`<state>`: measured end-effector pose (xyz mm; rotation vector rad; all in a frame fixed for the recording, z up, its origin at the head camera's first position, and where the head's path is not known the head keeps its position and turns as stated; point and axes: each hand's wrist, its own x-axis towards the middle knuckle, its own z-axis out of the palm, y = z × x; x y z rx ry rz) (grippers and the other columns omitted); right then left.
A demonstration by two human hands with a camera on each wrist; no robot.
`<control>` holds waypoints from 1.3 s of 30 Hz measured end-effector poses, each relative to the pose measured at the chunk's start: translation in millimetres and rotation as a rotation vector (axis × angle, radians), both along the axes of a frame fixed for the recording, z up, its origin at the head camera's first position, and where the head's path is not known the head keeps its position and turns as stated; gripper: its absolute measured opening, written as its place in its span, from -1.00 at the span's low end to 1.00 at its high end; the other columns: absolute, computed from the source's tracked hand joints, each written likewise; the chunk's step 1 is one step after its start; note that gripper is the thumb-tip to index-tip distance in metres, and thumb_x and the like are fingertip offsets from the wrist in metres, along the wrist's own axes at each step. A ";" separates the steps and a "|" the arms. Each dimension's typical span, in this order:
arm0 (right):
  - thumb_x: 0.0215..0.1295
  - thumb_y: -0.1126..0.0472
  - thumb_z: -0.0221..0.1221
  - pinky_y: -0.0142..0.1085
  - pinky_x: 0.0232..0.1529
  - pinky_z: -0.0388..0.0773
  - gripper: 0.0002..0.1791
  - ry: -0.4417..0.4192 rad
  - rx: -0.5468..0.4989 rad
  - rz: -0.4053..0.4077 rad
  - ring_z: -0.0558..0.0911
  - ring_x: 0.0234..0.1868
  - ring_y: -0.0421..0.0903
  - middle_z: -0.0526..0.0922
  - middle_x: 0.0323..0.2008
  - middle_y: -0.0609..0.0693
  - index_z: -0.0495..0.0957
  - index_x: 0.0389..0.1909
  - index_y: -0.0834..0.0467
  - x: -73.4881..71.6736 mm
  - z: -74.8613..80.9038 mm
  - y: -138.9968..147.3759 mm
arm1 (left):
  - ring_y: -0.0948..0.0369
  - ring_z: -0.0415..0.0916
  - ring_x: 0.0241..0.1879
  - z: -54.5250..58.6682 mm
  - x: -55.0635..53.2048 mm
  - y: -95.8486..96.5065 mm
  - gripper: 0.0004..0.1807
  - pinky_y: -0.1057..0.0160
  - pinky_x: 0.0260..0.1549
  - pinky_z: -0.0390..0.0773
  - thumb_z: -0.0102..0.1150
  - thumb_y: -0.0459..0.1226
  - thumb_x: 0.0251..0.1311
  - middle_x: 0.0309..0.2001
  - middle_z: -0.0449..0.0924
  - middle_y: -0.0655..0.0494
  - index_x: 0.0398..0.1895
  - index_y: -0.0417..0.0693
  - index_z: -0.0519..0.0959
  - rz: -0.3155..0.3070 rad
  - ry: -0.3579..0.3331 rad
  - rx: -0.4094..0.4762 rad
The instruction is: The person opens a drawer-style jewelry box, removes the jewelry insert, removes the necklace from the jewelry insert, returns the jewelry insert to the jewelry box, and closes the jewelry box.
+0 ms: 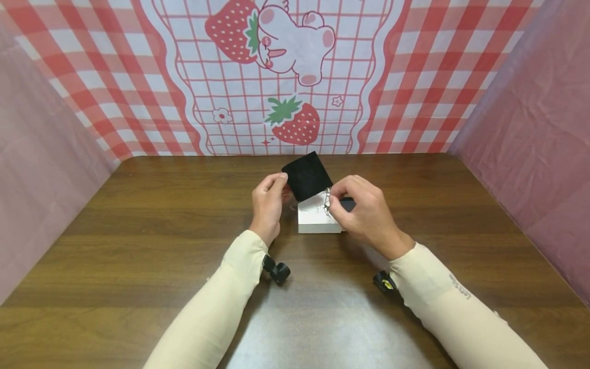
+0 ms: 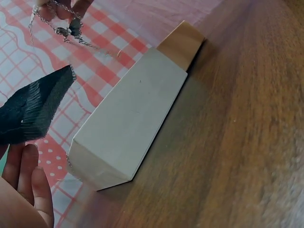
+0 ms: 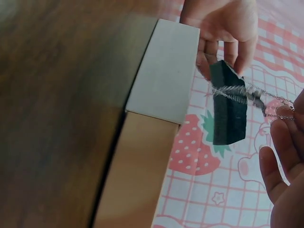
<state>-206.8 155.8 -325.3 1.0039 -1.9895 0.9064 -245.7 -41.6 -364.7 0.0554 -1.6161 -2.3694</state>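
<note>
Head view shows the brown worktop [image 1: 138,230] and on it the white box [image 1: 319,222] — higher than this box, the left hand [image 1: 269,204] pinches a black pad [image 1: 306,177] in its grip, and the right hand [image 1: 365,209] pinches a silver chain [image 1: 327,209].

Black square pad [image 1: 307,177] in left hand [image 1: 269,206]

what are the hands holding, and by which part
Left hand: a black pad, by its left edge in the head view. Right hand: a silver chain, pinched by its links; exact spot unclear.
</note>
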 end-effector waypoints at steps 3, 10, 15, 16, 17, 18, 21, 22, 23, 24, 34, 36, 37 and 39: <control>0.15 0.38 0.24 -0.24 -0.28 0.52 -0.96 0.008 0.008 0.005 0.56 -0.32 -0.15 0.62 -0.41 -0.04 0.57 -0.42 0.21 0.7 3.0 0.4 | 0.22 0.54 -0.41 0.3 0.9 -0.4 -0.88 0.06 -0.20 0.60 0.22 -0.28 0.33 -0.45 0.60 0.12 -0.29 -0.15 0.69 -0.004 -0.014 -0.016; 0.13 0.39 0.25 -0.42 -0.19 0.51 -0.95 0.003 0.011 -0.002 0.57 -0.30 -0.15 0.63 -0.39 -0.01 0.58 -0.39 0.22 2.9 9.6 4.0 | 0.22 0.52 -0.50 0.2 0.9 0.5 -0.88 0.22 -0.41 0.60 0.19 -0.33 0.33 -0.49 0.58 0.09 -0.33 -0.17 0.68 -0.032 -0.025 0.015; 0.14 0.42 0.25 -0.41 -0.17 0.55 -0.94 0.006 0.023 0.002 0.59 -0.28 -0.14 0.64 -0.38 0.00 0.57 -0.38 0.24 3.7 12.7 6.1 | 0.25 0.51 -0.52 0.6 1.5 2.0 -0.86 0.33 -0.51 0.55 0.16 -0.35 0.33 -0.51 0.57 0.09 -0.39 -0.11 0.66 -0.058 -0.024 0.038; 0.14 0.42 0.25 -0.40 -0.17 0.56 -0.94 0.009 0.025 0.003 0.60 -0.28 -0.14 0.64 -0.37 0.00 0.58 -0.38 0.24 3.8 12.9 6.4 | 0.25 0.51 -0.52 0.5 1.5 2.2 -0.85 0.33 -0.51 0.55 0.16 -0.35 0.33 -0.51 0.56 0.09 -0.40 -0.10 0.66 -0.062 -0.023 0.039; 0.13 0.42 0.25 -0.38 -0.18 0.56 -0.93 0.012 0.027 0.002 0.60 -0.28 -0.14 0.64 -0.37 0.00 0.58 -0.38 0.24 3.8 13.3 6.5 | 0.24 0.50 -0.52 0.7 1.7 2.5 -0.85 0.33 -0.52 0.55 0.16 -0.34 0.33 -0.52 0.55 0.08 -0.41 -0.10 0.65 -0.066 -0.023 0.039; 0.13 0.42 0.25 -0.37 -0.19 0.56 -0.93 0.014 0.028 0.002 0.60 -0.29 -0.14 0.65 -0.37 0.00 0.58 -0.38 0.24 3.9 13.7 6.6 | 0.24 0.50 -0.52 0.7 1.7 2.6 -0.85 0.33 -0.52 0.55 0.16 -0.34 0.34 -0.52 0.55 0.08 -0.41 -0.10 0.65 -0.070 -0.023 0.039; 0.14 0.41 0.26 -0.34 -0.20 0.56 -0.95 0.016 0.030 0.001 0.60 -0.29 -0.13 0.65 -0.38 0.00 0.58 -0.38 0.24 3.7 15.1 7.4 | 0.23 0.49 -0.52 0.5 1.2 2.7 -0.84 0.33 -0.52 0.54 0.17 -0.33 0.34 -0.52 0.54 0.07 -0.42 -0.10 0.64 -0.082 -0.024 0.038; 0.14 0.40 0.26 -0.32 -0.21 0.56 -0.95 0.015 0.030 0.000 0.60 -0.28 -0.14 0.65 -0.38 0.00 0.58 -0.38 0.24 3.7 15.8 7.8 | 0.23 0.49 -0.52 0.5 1.1 2.7 -0.84 0.33 -0.52 0.54 0.17 -0.32 0.34 -0.52 0.54 0.07 -0.43 -0.11 0.64 -0.084 -0.024 0.036; 0.14 0.40 0.26 -0.30 -0.22 0.56 -0.95 0.016 0.028 -0.002 0.60 -0.29 -0.13 0.65 -0.38 0.00 0.59 -0.38 0.24 3.6 16.3 8.3 | 0.23 0.49 -0.51 0.5 1.1 2.8 -0.84 0.34 -0.52 0.53 0.17 -0.32 0.34 -0.52 0.54 0.07 -0.43 -0.11 0.64 -0.087 -0.025 0.035; 0.14 0.40 0.26 -0.28 -0.23 0.55 -0.95 0.019 0.029 -0.007 0.60 -0.29 -0.13 0.66 -0.37 0.00 0.59 -0.38 0.24 3.4 16.8 9.1 | 0.23 0.49 -0.51 0.4 0.9 2.8 -0.83 0.34 -0.52 0.53 0.17 -0.32 0.34 -0.52 0.54 0.07 -0.43 -0.11 0.63 -0.090 -0.025 0.034; 0.20 0.36 0.25 -0.45 -0.22 0.45 -0.95 0.005 0.018 -0.081 0.58 -0.32 -0.13 0.66 -0.37 0.01 0.61 -0.33 0.27 2.1 23.4 23.2 | 0.24 0.47 -0.51 -0.1 1.5 2.6 -0.82 0.31 -0.47 0.53 0.16 -0.30 0.36 -0.51 0.54 0.07 -0.43 -0.12 0.61 -0.122 -0.041 0.002; 0.21 0.34 0.24 -0.47 -0.23 0.43 -0.94 -0.002 0.016 -0.093 0.57 -0.32 -0.14 0.66 -0.37 0.01 0.61 -0.33 0.28 1.8 24.2 24.8 | 0.23 0.48 -0.51 -0.4 1.4 2.3 -0.82 0.30 -0.46 0.53 0.17 -0.30 0.36 -0.50 0.54 0.07 -0.43 -0.12 0.61 -0.126 -0.045 -0.003; 0.21 0.34 0.24 -0.47 -0.25 0.43 -0.94 -0.001 0.014 -0.096 0.57 -0.32 -0.15 0.66 -0.37 0.02 0.61 -0.33 0.28 1.6 24.5 25.4 | 0.23 0.48 -0.51 -0.5 1.3 2.2 -0.82 0.30 -0.46 0.54 0.17 -0.30 0.36 -0.50 0.54 0.07 -0.43 -0.12 0.61 -0.127 -0.047 -0.005; 0.22 0.33 0.23 -0.47 -0.29 0.40 -0.92 0.003 0.010 -0.106 0.55 -0.34 -0.16 0.66 -0.38 0.02 0.61 -0.34 0.29 1.1 24.7 26.1 | 0.23 0.47 -0.51 -0.9 1.0 2.3 -0.83 0.30 -0.45 0.54 0.17 -0.30 0.36 -0.50 0.54 0.07 -0.43 -0.12 0.61 -0.129 -0.049 -0.006</control>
